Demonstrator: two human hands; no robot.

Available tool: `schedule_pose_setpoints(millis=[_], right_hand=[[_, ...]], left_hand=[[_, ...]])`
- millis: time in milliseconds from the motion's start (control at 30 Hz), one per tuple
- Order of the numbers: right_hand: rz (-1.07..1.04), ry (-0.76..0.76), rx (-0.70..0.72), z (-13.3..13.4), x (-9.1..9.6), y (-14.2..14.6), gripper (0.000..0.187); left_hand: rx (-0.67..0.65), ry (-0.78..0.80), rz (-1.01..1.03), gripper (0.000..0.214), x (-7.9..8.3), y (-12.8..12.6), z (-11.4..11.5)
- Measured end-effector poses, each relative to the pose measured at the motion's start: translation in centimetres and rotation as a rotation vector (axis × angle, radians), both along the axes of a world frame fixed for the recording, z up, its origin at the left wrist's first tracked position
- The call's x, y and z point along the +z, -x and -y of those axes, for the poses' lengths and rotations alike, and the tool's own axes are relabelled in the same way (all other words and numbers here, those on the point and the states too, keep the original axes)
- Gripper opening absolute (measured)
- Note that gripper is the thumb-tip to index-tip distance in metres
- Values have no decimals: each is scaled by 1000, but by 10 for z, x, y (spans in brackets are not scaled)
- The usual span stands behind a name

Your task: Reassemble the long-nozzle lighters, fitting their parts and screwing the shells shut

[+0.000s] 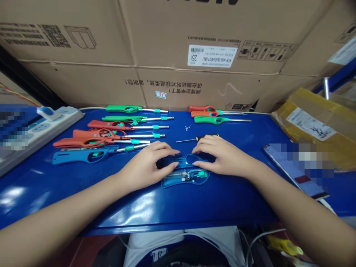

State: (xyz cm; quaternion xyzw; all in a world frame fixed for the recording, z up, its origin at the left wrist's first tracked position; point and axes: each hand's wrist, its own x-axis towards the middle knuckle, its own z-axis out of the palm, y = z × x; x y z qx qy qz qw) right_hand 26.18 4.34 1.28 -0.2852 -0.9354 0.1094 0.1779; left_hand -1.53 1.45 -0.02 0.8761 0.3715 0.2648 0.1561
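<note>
On blue tabletop [228, 200], both hands [148, 165] [221, 155] holding blue casing half [183, 160], screwdriver [198, 138] behind, lighters [107, 125] left, phone [290, 172] right

At twelve o'clock, behind the glossy blue tabletop [222, 204], a wall-like expanse of brown cardboard [164, 44], creased and printed with upside-down characters, with a white label [213, 55] toward one o'clock. Near ten o'clock, a dark slanting post [27, 76]; between two and three, a blue bar [343, 73]. Between seven and eight, below the tabletop's front edge, reddish floor tiles [89, 248]. Whitish glare on the blue surface at seven o'clock.
</note>
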Motion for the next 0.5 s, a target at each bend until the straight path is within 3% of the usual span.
schedule_pose_setpoints(millis=[100, 233, 367, 500], right_hand=[[55, 25, 12, 0, -5, 1, 23], [96, 33, 0, -1, -6, -1, 12], [87, 13, -45, 0, -1, -5, 6], [70, -55, -169, 2, 6, -8, 4]], left_hand=[[-65, -62, -39, 26, 9, 0, 5], [-148, -72, -218, 44, 10, -2, 9], [-126, 10, -180, 39, 0, -4, 8], [-43, -56, -112, 39, -7, -1, 4]])
